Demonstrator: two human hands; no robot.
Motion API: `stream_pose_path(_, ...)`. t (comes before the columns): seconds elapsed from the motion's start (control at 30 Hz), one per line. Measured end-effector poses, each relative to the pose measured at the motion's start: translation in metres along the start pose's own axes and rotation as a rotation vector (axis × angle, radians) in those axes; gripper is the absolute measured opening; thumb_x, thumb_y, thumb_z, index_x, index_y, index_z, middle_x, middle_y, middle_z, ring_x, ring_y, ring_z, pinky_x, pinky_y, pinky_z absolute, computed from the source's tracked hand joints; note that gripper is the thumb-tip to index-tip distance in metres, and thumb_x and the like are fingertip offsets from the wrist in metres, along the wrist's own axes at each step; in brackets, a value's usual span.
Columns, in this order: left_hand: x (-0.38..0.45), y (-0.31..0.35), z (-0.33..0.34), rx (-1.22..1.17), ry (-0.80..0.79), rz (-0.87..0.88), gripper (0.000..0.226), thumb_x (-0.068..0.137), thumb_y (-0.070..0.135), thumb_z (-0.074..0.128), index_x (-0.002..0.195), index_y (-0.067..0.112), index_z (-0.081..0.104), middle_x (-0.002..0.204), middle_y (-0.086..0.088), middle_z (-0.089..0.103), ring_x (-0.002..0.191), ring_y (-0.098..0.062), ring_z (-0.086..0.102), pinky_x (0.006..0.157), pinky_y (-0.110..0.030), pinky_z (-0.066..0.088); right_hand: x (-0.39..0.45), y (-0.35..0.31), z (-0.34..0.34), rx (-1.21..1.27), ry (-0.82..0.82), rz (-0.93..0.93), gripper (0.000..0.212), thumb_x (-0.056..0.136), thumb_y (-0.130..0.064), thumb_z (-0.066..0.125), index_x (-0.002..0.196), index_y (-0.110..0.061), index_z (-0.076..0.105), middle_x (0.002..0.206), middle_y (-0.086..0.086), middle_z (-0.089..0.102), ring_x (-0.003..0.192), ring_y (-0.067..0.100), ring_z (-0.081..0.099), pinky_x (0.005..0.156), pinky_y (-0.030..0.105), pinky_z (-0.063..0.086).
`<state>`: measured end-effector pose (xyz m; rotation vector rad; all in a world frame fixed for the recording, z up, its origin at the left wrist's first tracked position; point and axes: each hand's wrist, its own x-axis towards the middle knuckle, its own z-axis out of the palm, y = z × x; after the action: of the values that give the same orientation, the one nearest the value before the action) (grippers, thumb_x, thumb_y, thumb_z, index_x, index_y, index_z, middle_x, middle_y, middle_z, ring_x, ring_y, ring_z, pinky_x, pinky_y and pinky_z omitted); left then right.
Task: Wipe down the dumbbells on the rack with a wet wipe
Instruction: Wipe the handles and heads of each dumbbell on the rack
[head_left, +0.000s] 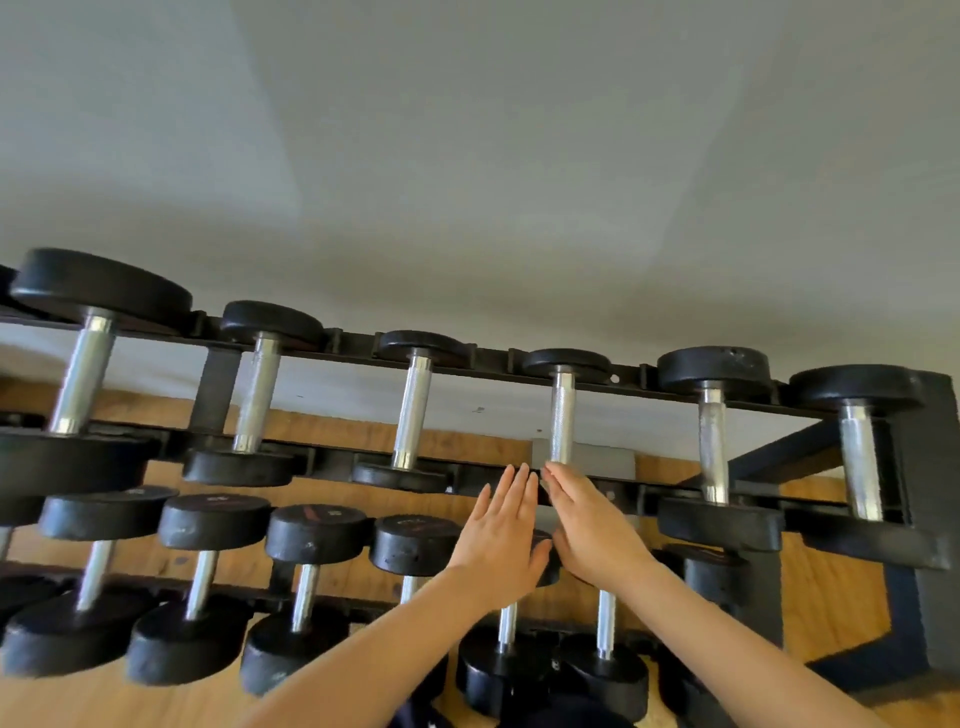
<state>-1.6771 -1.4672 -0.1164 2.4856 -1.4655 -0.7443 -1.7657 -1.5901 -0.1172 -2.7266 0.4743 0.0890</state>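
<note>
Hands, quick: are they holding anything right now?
Left hand: open, fingers straight, holding nothing.
Right hand: open, fingers straight, holding nothing, fingertips near a dumbbell handle.

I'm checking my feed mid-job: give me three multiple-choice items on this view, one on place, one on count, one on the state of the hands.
1. Where do the hands reach?
A. the near end of the fourth top-row dumbbell from the left
B. the floor
C. the far-left dumbbell

2. How many chrome handles show fully on the top row?
A. three
B. six
C. nine

3. How are the hands?
A. both fists closed
B. one grips a handle
C. both flat with straight fingers

Answers:
1 A: the left hand and right hand meet just below the fourth dumbbell of the rack.
2 B: six handles stand side by side along that row.
3 C: the fingers lie straight, and no wipe is visible.
</note>
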Motion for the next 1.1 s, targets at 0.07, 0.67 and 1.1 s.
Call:
stream_pose_path(0.07, 0.006, 0.011, 0.006, -0.039, 0.020, -0.063, 0.070, 0.103, 0.038, 0.031, 0.153, 0.012, -0.012, 0.161, -0.004, -0.016, 0.141, -0.013, -0.025, 0.117, -0.033, -0.012, 0.001, 0.009, 0.001, 0.009, 0.018, -0.082, 0.061, 0.096, -0.013, 0.051, 0.150, -0.014, 0.021, 0.155, -0.001, 0.021, 0.141, 0.011, 0.025, 0.111, 0.019, 0.016)
stream_pose_path(0.67, 0.016, 0.058, 0.023, -0.267, 0.153, -0.559, 0.075, 0.102, 0.036, 0.037, 0.153, 0.012, -0.012, 0.161, -0.005, -0.017, 0.147, -0.019, -0.020, 0.121, -0.037, -0.008, 0.019, 0.087, -0.015, 0.102, 0.059, -0.754, 0.049, 0.066, 0.004, 0.082, 0.113, -0.001, 0.068, 0.115, 0.009, 0.067, 0.108, 0.018, 0.063, 0.098, 0.025, 0.045)
stream_pose_path(1.1, 0.038, 0.086, 0.020, -0.340, 0.196, -0.611, 0.090, 0.098, 0.051, 0.042, 0.151, 0.012, -0.018, 0.160, -0.004, -0.021, 0.147, -0.018, -0.018, 0.121, -0.038, -0.006, 0.081, 0.098, -0.029, 0.101, -0.021, -0.480, 0.043, 0.098, -0.010, 0.044, 0.142, -0.008, 0.040, 0.149, 0.010, 0.036, 0.135, 0.024, 0.038, 0.109, 0.031, 0.036)
